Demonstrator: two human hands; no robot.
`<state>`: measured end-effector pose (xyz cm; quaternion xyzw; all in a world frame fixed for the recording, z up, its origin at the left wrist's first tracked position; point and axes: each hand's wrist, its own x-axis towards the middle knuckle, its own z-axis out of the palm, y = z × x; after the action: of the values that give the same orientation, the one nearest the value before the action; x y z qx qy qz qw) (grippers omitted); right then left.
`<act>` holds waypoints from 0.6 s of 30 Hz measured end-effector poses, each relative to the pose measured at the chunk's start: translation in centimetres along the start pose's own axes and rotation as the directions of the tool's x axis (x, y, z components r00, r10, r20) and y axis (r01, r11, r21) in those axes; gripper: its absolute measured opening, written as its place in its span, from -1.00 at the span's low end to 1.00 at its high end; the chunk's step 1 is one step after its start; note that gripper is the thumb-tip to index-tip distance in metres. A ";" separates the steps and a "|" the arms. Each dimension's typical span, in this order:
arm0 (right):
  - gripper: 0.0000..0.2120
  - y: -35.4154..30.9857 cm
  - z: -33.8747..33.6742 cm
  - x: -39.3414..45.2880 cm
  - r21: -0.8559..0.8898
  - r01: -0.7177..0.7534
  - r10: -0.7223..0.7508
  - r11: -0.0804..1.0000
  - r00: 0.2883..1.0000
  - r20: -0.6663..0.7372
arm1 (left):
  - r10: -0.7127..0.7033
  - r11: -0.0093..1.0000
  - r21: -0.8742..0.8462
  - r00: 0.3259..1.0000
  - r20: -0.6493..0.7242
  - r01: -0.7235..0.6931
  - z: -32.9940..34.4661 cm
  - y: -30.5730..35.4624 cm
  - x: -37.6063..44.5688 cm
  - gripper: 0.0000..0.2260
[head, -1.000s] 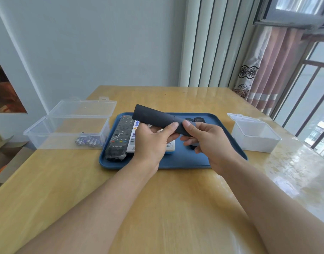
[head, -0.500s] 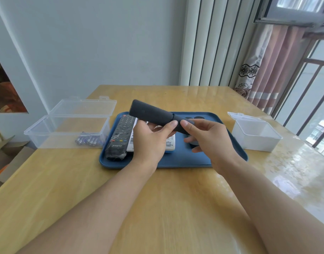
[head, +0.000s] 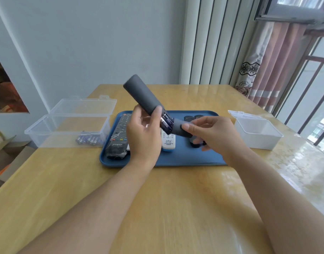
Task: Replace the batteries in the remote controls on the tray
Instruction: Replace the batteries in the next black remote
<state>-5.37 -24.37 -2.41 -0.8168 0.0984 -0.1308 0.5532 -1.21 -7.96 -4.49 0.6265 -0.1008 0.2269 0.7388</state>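
My left hand (head: 143,136) grips a dark grey remote (head: 142,95) tilted up and away above the blue tray (head: 185,158). My right hand (head: 214,134) pinches the remote's battery cover (head: 179,128), slid partly off its lower end. Two purple batteries (head: 166,123) show in the opened gap. On the tray lie a black button remote (head: 119,136) at the left, a white remote (head: 168,142) partly behind my left hand, and dark remotes (head: 194,118) behind my right hand.
A clear open box (head: 69,125) left of the tray holds several purple batteries (head: 88,139). A small white open box (head: 256,132) stands to the right. The wooden table (head: 157,208) meets a wall behind, with curtains and a window at right.
The remote's far end has swung upward in my left hand. My right hand has pulled the cover back toward the right, exposing the batteries.
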 end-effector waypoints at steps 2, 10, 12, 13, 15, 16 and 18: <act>-0.74 0.2 -0.4 0.1 -0.163 0.014 -0.006 0.986 0.999 0.046 | -0.096 0.995 -0.036 0.994 -0.048 0.095 -0.2 0.0 0.7 -0.83; -0.76 1.0 -1.1 0.8 -0.538 0.001 0.075 0.843 0.990 0.119 | -0.456 0.823 -0.300 0.876 0.159 0.483 0.0 0.4 0.9 -0.84; -0.73 1.2 -1.2 1.0 -0.585 0.001 0.073 0.811 0.992 0.103 | -0.469 0.799 -0.312 0.858 0.208 0.513 0.0 0.8 0.8 -0.83; -0.71 1.2 -1.3 1.0 -0.616 0.008 0.069 0.788 0.992 0.101 | -0.473 0.788 -0.321 0.850 0.230 0.526 0.0 1.0 0.7 -0.82; -0.69 1.3 -1.5 0.9 -0.668 0.019 0.051 0.744 0.995 0.085 | -0.479 0.766 -0.340 0.837 0.264 0.545 0.1 1.3 0.5 -0.80; -0.69 1.3 -1.5 0.8 -0.678 0.027 0.027 0.735 0.997 0.068 | -0.483 0.758 -0.345 0.832 0.273 0.553 0.2 1.3 0.4 -0.79; -0.73 1.0 -1.3 0.7 -0.612 0.083 -0.076 0.786 0.996 0.038 | -0.497 0.736 -0.360 0.819 0.286 0.573 0.3 1.3 0.3 -0.73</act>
<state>-5.20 -26.10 -2.82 -0.9561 0.0978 -0.1105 0.2532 -1.47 -8.04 -3.16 0.4667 -0.0264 -0.0783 0.8805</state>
